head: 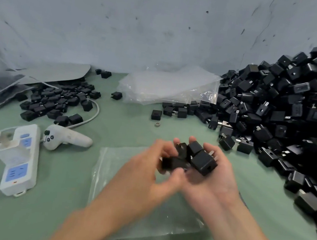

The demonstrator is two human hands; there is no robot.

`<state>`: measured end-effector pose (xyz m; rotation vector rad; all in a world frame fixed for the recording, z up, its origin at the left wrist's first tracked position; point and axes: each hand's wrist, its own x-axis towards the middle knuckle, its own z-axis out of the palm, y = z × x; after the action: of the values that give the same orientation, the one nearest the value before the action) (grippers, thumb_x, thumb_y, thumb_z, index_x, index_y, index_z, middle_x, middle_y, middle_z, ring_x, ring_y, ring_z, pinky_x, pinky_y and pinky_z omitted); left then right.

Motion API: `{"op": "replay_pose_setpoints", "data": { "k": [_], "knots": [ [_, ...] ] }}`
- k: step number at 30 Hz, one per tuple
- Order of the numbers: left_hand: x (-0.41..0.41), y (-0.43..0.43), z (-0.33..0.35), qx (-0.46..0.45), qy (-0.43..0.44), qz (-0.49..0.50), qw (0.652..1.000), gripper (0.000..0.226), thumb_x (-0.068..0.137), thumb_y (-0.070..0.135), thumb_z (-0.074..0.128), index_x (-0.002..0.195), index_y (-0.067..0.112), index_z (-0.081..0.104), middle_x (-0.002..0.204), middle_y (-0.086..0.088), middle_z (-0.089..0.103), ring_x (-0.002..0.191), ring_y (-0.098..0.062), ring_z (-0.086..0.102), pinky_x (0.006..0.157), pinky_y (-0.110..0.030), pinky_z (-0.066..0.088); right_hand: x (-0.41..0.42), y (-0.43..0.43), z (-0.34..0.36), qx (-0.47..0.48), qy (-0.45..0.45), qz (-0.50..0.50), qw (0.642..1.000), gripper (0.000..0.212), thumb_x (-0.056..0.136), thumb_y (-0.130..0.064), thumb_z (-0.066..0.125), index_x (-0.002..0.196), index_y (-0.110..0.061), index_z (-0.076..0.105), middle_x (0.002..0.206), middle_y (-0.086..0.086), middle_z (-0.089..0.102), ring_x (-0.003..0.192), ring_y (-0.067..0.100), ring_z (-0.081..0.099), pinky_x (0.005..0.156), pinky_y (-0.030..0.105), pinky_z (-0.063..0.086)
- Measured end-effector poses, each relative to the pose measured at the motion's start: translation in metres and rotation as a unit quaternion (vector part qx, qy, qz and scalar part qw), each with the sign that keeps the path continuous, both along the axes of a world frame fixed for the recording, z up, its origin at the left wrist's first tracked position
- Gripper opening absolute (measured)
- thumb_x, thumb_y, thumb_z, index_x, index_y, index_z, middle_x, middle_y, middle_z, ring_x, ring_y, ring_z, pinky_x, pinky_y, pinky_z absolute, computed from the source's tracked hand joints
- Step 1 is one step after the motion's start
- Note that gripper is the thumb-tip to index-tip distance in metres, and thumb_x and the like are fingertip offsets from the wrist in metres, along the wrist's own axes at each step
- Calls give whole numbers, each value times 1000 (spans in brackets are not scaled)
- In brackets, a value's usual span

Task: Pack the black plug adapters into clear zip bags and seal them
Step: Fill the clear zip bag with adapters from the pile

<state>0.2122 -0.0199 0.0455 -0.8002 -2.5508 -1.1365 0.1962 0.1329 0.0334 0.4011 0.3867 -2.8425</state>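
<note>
Plug adapters (pixel 202 160), a few, sit cupped in my right hand (pixel 212 180), fingers curled round them. Left hand (pixel 144 170), blurred, pinches one of them. Both hover over clear zip bag (pixel 105 173), flat on green table (pixel 58 217).

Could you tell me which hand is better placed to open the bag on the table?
Probably the left hand: it seems to pinch just one adapter, while the right hand cups several adapters above the bag.

Probably a small packing workshop: a big heap of black adapters (pixel 289 109) at right, a stack of clear bags (pixel 168 86) in the centre, a green table (pixel 65 198).
</note>
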Motion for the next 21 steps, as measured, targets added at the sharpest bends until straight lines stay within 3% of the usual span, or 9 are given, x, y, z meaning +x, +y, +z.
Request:
{"op": "replay_pose_setpoints", "data": {
  "k": [4, 8, 10, 14, 17, 19, 21],
  "knots": [
    [-14, -82, 1, 102, -23, 135, 985, 27, 84, 39, 67, 108, 41, 55, 111, 17, 68, 105, -6, 64, 83, -19, 49, -2, 15, 8, -4, -14, -45, 999, 18, 92, -20, 56, 94, -7, 68, 111, 24, 68, 98, 40, 70, 75, 49, 61],
    [-11, -139, -27, 54, -90, 207, 973, 50, 88, 6, 69, 106, 51, 58, 112, 21, 69, 101, -5, 63, 89, -20, 46, -4, 33, 10, 7, -19, -61, 998, 14, 91, -19, 57, 96, -9, 65, 106, 20, 67, 86, 32, 71, 59, 29, 59],
    [-6, -139, -38, 53, -149, 164, 974, 48, 88, 10, 70, 106, 53, 60, 113, 21, 69, 94, -7, 65, 90, -20, 48, -6, 36, 9, 10, -19, -63, 998, 15, 85, -17, 59, 96, -10, 64, 102, 17, 65, 78, 29, 69, 50, 23, 52],
    [-4, -126, -43, 33, -152, 110, 982, 38, 85, 27, 73, 116, 46, 63, 120, 25, 66, 112, 7, 59, 96, -12, 43, -9, 37, 5, 28, -12, -74, 997, 23, 76, -19, 60, 98, -12, 63, 99, 14, 65, 75, 23, 66, 47, 19, 48],
    [-2, -134, -48, -22, -74, 161, 984, 28, 88, 21, 72, 105, 42, 64, 110, 28, 64, 108, 6, 55, 91, -10, 40, -10, 38, 2, 37, -17, -82, 996, 16, 88, -22, 56, 98, -12, 63, 99, 13, 65, 75, 23, 66, 48, 19, 48],
    [1, -140, -46, -85, -2, 171, 982, 7, 92, 37, 68, 98, 38, 65, 101, 26, 63, 105, 2, 54, 91, -14, 37, -11, 38, 1, 38, -17, -85, 995, 16, 91, -24, 55, 98, -12, 64, 99, 13, 66, 75, 23, 66, 47, 20, 48],
    [3, -142, -43, -153, 39, 150, 976, 30, 90, 50, 54, 103, 29, 71, 105, 25, 60, 102, 1, 50, 91, -21, 34, -12, 37, 0, 41, -15, -85, 995, 16, 92, -24, 54, 98, -12, 64, 99, 13, 66, 75, 23, 66, 47, 20, 48]
  ]
}}
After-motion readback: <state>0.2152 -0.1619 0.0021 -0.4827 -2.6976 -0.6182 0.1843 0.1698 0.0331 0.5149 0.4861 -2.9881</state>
